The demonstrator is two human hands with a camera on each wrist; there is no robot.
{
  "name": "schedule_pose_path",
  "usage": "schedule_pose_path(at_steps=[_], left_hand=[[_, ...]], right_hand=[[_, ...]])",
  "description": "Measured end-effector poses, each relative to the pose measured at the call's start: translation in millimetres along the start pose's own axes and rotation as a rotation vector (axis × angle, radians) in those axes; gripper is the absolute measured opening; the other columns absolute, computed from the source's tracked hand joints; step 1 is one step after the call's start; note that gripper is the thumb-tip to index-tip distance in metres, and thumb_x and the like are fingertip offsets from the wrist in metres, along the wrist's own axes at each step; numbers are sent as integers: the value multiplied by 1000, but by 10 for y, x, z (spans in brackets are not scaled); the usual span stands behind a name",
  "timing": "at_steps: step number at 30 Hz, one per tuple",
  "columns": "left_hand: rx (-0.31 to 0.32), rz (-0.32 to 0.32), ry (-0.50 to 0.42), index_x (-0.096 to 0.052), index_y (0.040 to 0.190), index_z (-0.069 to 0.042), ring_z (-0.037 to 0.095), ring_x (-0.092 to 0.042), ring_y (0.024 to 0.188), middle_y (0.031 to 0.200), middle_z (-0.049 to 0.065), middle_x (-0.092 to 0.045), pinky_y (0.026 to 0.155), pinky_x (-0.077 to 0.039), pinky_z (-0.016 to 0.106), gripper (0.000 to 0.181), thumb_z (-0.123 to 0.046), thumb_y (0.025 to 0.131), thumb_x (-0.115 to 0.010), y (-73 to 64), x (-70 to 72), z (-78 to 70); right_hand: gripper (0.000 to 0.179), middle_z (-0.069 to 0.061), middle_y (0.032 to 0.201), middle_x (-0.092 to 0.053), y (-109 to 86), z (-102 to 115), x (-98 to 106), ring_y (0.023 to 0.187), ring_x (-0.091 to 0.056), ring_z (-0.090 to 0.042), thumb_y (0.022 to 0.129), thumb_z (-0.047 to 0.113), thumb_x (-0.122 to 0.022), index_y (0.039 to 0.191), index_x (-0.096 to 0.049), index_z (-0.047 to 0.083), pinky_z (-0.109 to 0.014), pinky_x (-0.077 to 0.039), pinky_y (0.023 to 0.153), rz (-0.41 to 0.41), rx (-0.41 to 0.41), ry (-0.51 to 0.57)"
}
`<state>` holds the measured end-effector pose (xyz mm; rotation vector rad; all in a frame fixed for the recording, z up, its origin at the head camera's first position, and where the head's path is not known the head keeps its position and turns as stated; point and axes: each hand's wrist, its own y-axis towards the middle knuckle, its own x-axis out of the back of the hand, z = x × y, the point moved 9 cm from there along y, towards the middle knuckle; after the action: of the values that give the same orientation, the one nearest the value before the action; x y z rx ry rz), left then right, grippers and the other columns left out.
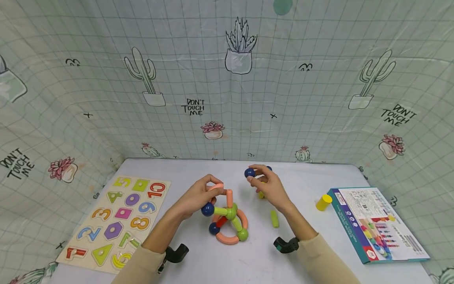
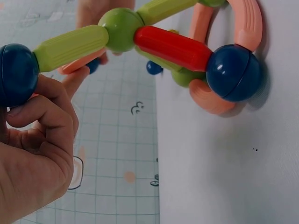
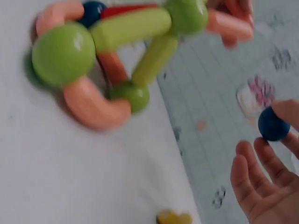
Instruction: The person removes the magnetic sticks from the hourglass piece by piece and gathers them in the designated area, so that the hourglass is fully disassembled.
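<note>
My left hand (image 1: 198,197) grips a curved salmon rod (image 1: 217,186) beside a blue ball (image 1: 207,209). A light green rod (image 1: 220,212) joins that ball to the green ball (image 1: 231,213) atop a magnetic stick-and-ball frame. From this green ball a straight salmon rod (image 1: 229,198) points upward, while a red rod (image 3: 128,10) slopes down to another blue ball (image 2: 233,72). Curved salmon rods (image 1: 227,239) form a ring at the base, with a green ball (image 1: 242,235) in it. Off to the right, above the table, my right hand (image 1: 271,189) pinches a loose blue ball (image 1: 250,172) between thumb and fingertips.
Partly behind my right hand are a blue ball (image 1: 269,168) and a yellow piece (image 1: 261,195). Nearer lies a green rod (image 1: 274,219). A yellow cylinder (image 1: 324,202) stands by a toy box (image 1: 383,225) at right. At left lies a number-and-shape board (image 1: 117,213).
</note>
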<state>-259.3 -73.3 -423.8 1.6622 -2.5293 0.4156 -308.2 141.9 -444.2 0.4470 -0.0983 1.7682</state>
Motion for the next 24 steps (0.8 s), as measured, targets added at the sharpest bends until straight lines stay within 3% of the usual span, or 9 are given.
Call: schedule_pose_path(at_steps=[5, 10, 16, 24], left_hand=[[-18, 8, -2, -54, 121, -6, 15, -47, 65, 111, 8, -75, 49, -25, 22, 28, -26, 102, -61, -1, 10, 0], [-15, 19, -1, -54, 120, -6, 14, -47, 65, 109, 7, -75, 50, -26, 23, 29, -27, 101, -62, 3, 6, 8], [-17, 22, 2, -54, 120, -6, 15, -47, 65, 107, 6, -76, 53, -27, 24, 30, -29, 101, -62, 14, 5, 3], [-14, 13, 32, -55, 118, -6, 15, -49, 65, 94, 4, -74, 54, -29, 25, 33, -31, 100, -64, 21, -2, 14]], right_hand=[[50, -16, 122, -60, 92, -442, 467, 100, -64, -29, 98, 36, -66, 143, -54, 18, -32, -55, 73, -169, -132, -111], [49, -19, 126, -63, 114, -786, 768, 106, -67, -34, 99, 30, -66, 144, -53, 18, -34, -55, 71, -258, -225, -260], [46, -22, 129, -63, 148, -991, 872, 108, -66, -37, 97, 20, -65, 142, -54, 13, -43, -56, 79, -280, -267, -371], [43, -21, 131, -63, 260, -1048, 861, 87, -64, -29, 95, 11, -67, 137, -58, 13, -36, -49, 70, -244, -273, -496]])
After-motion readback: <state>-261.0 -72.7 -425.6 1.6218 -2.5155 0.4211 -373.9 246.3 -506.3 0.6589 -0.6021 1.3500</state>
